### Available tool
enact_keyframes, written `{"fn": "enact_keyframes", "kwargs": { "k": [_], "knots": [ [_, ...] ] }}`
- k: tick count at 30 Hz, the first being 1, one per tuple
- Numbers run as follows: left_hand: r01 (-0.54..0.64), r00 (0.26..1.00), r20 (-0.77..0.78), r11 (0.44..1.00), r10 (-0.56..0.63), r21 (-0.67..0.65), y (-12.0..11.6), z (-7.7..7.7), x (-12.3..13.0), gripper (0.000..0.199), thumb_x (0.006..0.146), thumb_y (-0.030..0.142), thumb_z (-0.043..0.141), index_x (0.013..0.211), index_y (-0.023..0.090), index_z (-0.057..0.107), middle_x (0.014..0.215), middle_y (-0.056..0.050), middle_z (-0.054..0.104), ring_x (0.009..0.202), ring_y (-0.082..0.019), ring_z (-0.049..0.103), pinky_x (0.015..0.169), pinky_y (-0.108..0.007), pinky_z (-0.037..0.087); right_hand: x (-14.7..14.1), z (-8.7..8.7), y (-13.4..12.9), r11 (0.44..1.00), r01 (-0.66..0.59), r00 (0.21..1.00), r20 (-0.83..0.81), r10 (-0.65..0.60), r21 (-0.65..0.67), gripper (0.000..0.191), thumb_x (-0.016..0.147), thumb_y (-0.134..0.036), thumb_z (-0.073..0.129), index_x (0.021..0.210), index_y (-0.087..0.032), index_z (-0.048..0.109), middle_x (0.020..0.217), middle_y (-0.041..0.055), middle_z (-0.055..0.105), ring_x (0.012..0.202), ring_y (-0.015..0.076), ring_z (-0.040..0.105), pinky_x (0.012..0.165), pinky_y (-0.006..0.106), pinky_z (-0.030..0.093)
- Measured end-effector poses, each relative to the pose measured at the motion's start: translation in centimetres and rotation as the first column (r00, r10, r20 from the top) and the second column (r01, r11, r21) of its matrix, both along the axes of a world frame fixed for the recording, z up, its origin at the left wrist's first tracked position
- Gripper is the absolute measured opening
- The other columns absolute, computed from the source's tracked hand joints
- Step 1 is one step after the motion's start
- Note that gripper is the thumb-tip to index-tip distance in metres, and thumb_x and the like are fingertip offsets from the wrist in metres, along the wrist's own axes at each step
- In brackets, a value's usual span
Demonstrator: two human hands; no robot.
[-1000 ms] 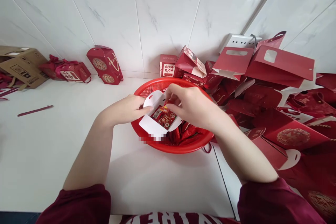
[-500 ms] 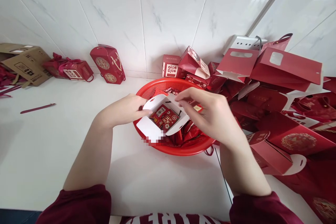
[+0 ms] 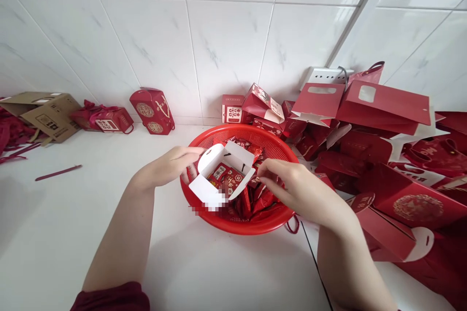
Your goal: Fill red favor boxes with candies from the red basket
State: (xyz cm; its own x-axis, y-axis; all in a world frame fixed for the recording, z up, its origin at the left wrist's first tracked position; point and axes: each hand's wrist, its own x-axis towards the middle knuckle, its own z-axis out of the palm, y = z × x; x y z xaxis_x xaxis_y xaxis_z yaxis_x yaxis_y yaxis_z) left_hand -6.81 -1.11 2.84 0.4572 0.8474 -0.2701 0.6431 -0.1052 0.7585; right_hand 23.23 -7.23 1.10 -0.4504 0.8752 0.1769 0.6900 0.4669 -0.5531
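Note:
An opened box [image 3: 208,187] with white inner flaps sits in the red plastic basket [image 3: 239,227], on top of red packets. Inside it lie red printed packets [image 3: 233,180]. My left hand [image 3: 173,167] is at the box's left side, over the basket rim, its fingers apart and partly bent down. Just right of the box, my right hand [image 3: 288,182] hovers over loose red packets [image 3: 264,198], its thumb and fingers apart with nothing visible between them.
Many red gift boxes [image 3: 386,107] are piled at the right, beside a white power strip [image 3: 324,75]. A red box [image 3: 153,112] stands near the tiled wall. Farther left are a ribboned box [image 3: 109,120], a cardboard box [image 3: 51,119] and a dark red strip [image 3: 58,173].
My right hand has left the box's upper flap and moved to its right side. My left thumb has come off the left flap. The view has tilted up slightly.

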Motion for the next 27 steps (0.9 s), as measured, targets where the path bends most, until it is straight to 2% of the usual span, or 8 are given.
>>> {"fn": "enact_keyframes", "kwargs": {
  "k": [5,9,13,16,19,21,23,27],
  "knots": [
    [0.064,0.993,-0.106,0.996,-0.057,0.061,-0.3,0.2,-1.0,0.066,0.086,0.022,0.045,0.152,0.024,0.041,0.084,-0.002,0.072,0.077,-0.019,0.069,0.072,-0.028,0.054,0.3,-0.5,0.2,0.999,-0.023,1.0,-0.011,0.023,-0.023,0.01,0.096,-0.023,0.053,0.104,-0.026,0.057,0.095,0.0013,0.069,0.082,0.0191,0.064,0.07,0.031,0.05],
    [0.196,0.968,-0.187,0.97,-0.168,0.145,-0.4,0.4,-0.9,0.074,0.083,0.033,0.063,0.153,0.031,0.041,0.132,-0.005,0.066,0.113,-0.024,0.065,0.088,-0.028,0.053,0.5,-1.1,0.7,0.999,-0.024,0.999,0.024,0.025,-0.023,0.036,0.096,-0.022,0.052,0.131,-0.03,0.054,0.084,0.0,0.069,0.078,0.0209,0.066,0.068,0.031,0.05],
    [0.206,0.959,-0.231,0.964,-0.164,0.17,-0.1,0.1,0.3,0.089,0.075,0.049,0.076,0.154,0.033,0.039,0.151,-0.005,0.052,0.129,-0.028,0.056,0.098,-0.03,0.05,0.2,-1.4,1.1,0.977,-0.208,0.978,0.014,0.209,-0.039,0.029,0.094,-0.014,0.049,0.11,-0.029,0.068,0.089,0.0001,0.074,0.083,0.0196,0.07,0.08,0.031,0.05],
    [0.147,0.968,-0.229,0.971,-0.102,0.189,-0.1,-0.6,1.5,0.077,0.083,0.061,0.065,0.15,0.029,0.044,0.146,-0.007,0.057,0.124,-0.028,0.059,0.094,-0.032,0.051,-0.1,-1.4,1.1,0.968,-0.249,0.968,0.013,0.25,-0.021,0.028,0.092,-0.009,0.049,0.102,-0.026,0.07,0.101,0.0007,0.076,0.094,0.02,0.07,0.088,0.033,0.048],
    [0.1,0.977,-0.209,0.962,-0.046,0.255,-0.2,-1.4,2.5,0.082,0.084,0.062,0.063,0.155,0.031,0.035,0.156,-0.006,0.046,0.13,-0.029,0.055,0.098,-0.033,0.049,-0.1,-1.4,0.9,0.962,-0.267,0.963,0.035,0.269,-0.047,0.019,0.094,-0.015,0.053,0.101,-0.025,0.068,0.101,0.0006,0.075,0.094,0.02,0.069,0.086,0.032,0.048],
    [0.121,0.973,-0.222,0.954,-0.059,0.274,-0.3,-1.8,2.9,0.089,0.083,0.06,0.065,0.158,0.03,0.029,0.161,-0.006,0.038,0.136,-0.03,0.05,0.102,-0.033,0.047,-0.1,-1.3,0.8,0.968,-0.235,0.97,0.041,0.239,-0.084,0.016,0.097,-0.032,0.056,0.107,-0.026,0.066,0.09,0.0005,0.074,0.083,0.0203,0.069,0.079,0.032,0.048],
    [0.159,0.968,-0.233,0.951,-0.096,0.267,-0.5,-1.8,3.1,0.087,0.083,0.056,0.066,0.158,0.03,0.03,0.159,-0.007,0.04,0.136,-0.03,0.049,0.102,-0.034,0.046,-0.1,-1.4,0.8,0.984,-0.143,0.989,0.01,0.145,-0.104,0.034,0.099,-0.049,0.052,0.122,-0.025,0.059,0.077,-0.0007,0.07,0.072,0.0206,0.066,0.071,0.032,0.048],
    [0.166,0.964,-0.244,0.951,-0.102,0.26,-0.8,-1.6,3.0,0.08,0.08,0.054,0.067,0.151,0.028,0.041,0.147,-0.009,0.054,0.123,-0.03,0.058,0.094,-0.034,0.047,-0.3,-1.8,1.2,0.995,0.094,0.994,-0.059,-0.095,-0.016,0.064,0.101,-0.051,0.046,0.154,-0.021,0.026,0.077,-0.0002,0.07,0.075,0.0231,0.067,0.074,0.034,0.049]
  ]
}}
